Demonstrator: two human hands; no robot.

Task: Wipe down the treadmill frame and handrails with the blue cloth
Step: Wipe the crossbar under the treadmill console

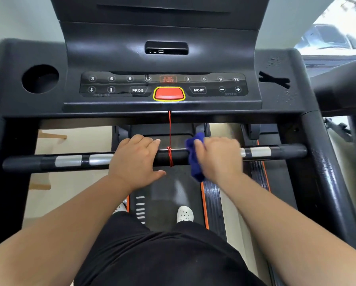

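A black horizontal handrail with silver grip sensors crosses the treadmill below the console. My left hand is wrapped over the bar just left of centre. My right hand presses the blue cloth around the bar right of centre; the cloth bunches out on the hand's left side and hangs a little below the bar. A red safety cord runs down from the console and is tied round the bar between my hands. The right side frame slopes down at the right.
The black console with buttons and a red stop key is above the bar, with a round cup holder at its left. The running belt and my white shoes are below. A second treadmill deck lies to the right.
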